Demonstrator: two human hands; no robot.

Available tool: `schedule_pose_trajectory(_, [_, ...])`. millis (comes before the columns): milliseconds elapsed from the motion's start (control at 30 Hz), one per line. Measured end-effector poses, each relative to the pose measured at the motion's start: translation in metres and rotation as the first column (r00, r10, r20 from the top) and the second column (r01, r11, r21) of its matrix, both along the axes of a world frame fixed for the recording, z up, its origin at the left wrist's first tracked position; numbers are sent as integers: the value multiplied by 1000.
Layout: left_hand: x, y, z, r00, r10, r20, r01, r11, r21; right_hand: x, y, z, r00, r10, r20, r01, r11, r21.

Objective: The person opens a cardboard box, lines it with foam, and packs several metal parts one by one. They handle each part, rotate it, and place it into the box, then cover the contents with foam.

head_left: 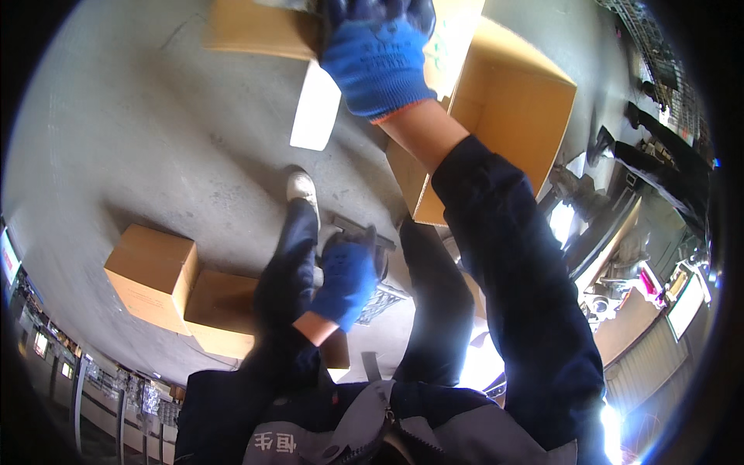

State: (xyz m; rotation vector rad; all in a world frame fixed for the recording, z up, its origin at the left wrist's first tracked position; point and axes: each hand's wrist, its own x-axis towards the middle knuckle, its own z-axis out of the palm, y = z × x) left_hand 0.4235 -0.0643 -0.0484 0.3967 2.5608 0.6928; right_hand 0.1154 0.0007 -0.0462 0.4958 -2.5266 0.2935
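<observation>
Right hand [378,58] raised, gripping open cardboard box [504,116] at flap; left hand [349,280] lower, well apart, grip unclear.

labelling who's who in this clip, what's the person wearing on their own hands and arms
Both hands wear bright blue knit gloves with darker coated palms and fingers: the right hand has an orange trim at the cuff, the left hand a plain blue one. Both arms are in dark navy long sleeves, pulled back a little from the wrists.

We see harsh glare at near right, a sunlit patch far ahead, dim blurred hands, and black, warped fisheye edges.
</observation>
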Motion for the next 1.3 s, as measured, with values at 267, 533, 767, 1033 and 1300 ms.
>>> schedule_pose_trajectory(267, [41, 59, -61, 794, -580, -183, 496, 792, -356, -6, 65, 23, 880, 455, 138, -288, 740, -607])
schedule_pose_trajectory(533, [-36, 68, -54, 925, -297, -237, 363, 875, 321, 116, 195, 92, 921, 294, 254, 39, 580, -814])
schedule_pose_trajectory(767, [-51, 90, -17, 899, -396, -187, 399, 917, -22, 329, 267, 115, 880, -455, 134, 474, 844, -249])
schedule_pose_trajectory(1033, [-15, 106, 32, 830, 34, -557, 117, 965, 233, 509, 490, 109, 95, -988, 125, 956, 125, 264])
schedule_pose_trajectory(1300, [-5, 58, 74, 740, 367, -563, 147, 729, 668, 535, 350, 123, 547, -818, -178, 836, 543, 76])
